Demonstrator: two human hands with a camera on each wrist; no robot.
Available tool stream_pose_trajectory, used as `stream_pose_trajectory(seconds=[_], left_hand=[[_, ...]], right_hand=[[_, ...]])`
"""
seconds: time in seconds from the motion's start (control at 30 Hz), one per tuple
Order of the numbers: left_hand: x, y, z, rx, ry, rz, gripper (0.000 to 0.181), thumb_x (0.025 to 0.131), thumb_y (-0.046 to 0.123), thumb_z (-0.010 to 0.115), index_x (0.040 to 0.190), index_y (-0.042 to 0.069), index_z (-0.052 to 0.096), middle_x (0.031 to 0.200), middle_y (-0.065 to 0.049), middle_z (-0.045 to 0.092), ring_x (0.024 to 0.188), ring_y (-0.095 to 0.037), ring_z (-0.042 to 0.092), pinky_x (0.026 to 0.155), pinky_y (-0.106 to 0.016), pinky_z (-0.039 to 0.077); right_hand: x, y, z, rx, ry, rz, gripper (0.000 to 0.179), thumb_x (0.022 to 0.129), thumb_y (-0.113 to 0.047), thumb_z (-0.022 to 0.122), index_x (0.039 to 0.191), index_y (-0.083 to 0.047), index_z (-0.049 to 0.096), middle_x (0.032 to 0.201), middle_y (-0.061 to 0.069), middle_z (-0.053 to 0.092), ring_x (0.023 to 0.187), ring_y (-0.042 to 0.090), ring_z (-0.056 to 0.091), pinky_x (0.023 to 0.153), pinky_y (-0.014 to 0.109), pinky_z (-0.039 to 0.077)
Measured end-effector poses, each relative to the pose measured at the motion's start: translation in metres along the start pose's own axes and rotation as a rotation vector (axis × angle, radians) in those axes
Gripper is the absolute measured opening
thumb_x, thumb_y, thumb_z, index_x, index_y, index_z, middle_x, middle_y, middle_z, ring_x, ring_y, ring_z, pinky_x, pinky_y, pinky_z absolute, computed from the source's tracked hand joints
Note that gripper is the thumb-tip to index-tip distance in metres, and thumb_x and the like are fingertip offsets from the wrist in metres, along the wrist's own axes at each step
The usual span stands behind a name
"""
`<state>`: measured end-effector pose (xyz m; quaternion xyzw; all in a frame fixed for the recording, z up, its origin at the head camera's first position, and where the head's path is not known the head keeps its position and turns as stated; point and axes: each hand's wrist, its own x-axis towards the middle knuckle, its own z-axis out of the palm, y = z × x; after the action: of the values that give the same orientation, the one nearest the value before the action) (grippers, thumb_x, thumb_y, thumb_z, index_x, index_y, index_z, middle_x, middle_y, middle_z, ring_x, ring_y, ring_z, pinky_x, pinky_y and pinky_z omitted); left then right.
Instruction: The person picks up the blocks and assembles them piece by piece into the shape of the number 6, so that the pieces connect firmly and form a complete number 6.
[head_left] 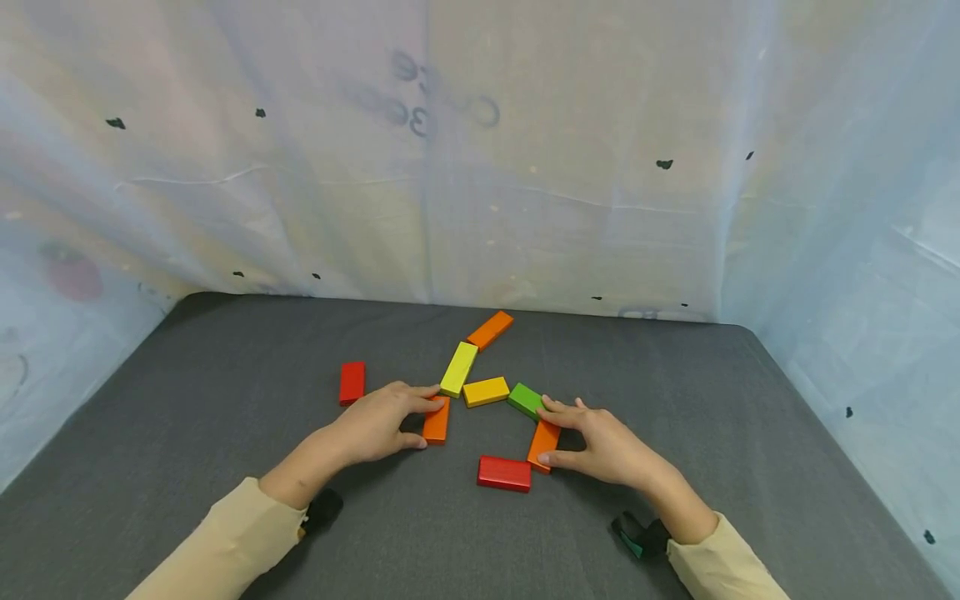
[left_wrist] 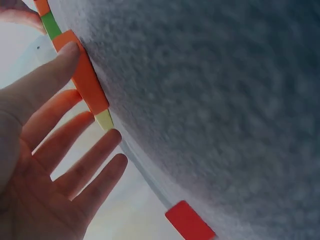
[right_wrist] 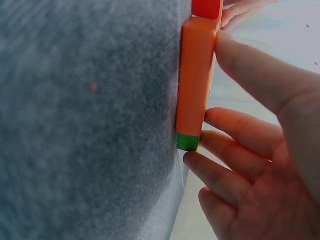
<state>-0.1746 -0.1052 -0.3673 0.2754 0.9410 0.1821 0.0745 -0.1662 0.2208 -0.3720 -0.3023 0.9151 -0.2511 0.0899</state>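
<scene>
My left hand (head_left: 378, 423) holds the ends of an orange block (head_left: 437, 427) between thumb and fingers; in the left wrist view its thumb (left_wrist: 67, 56) lies against one end. On the right, my right hand (head_left: 600, 442) spans another orange block (head_left: 546, 442), thumb at the near end and fingers at the far end beside a green block (head_left: 527, 400). The green block meets that orange one. A yellow block (head_left: 486, 391) lies between the green block and a lime-yellow block (head_left: 459, 368), whose near end adjoins the left orange block. A red block (head_left: 504, 473) touches the right orange block's near end.
A third orange block (head_left: 491, 330) extends from the lime-yellow block's far end. Apart from the row, a red block (head_left: 352, 382) lies left, beyond my left hand. Dark grey cloth (head_left: 420, 533) covers the table, and pale sheeting (head_left: 570, 233) hangs behind and at both sides.
</scene>
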Motion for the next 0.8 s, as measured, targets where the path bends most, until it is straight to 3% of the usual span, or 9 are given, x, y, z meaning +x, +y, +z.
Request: stream_pose_trajectory(seconds=[0.47,0.8], left_hand=[[0.008,0.011,0.004,0.032,0.027,-0.039,0.056,0.079,0.025,0.079,0.131,0.012,0.061,0.149,-0.006,0.043,0.123,-0.027,0.05,0.092,-0.044,0.048],[0.012,0.013,0.005,0.035,0.031,-0.031,0.056,0.079,0.024,0.08,0.13,0.01,0.062,0.148,-0.006,0.045,0.119,-0.025,0.051,0.09,-0.042,0.048]], right_hand=[[0.0,-0.001,0.0,-0.025,-0.003,0.0,0.065,0.086,-0.038,0.07,0.137,-0.002,0.052,0.148,0.017,0.041,0.135,0.044,0.035,0.108,0.057,0.029],[0.0,0.0,0.0,-0.031,0.002,-0.008,0.064,0.086,-0.037,0.07,0.136,-0.001,0.052,0.148,0.016,0.042,0.135,0.041,0.038,0.109,0.054,0.029]])
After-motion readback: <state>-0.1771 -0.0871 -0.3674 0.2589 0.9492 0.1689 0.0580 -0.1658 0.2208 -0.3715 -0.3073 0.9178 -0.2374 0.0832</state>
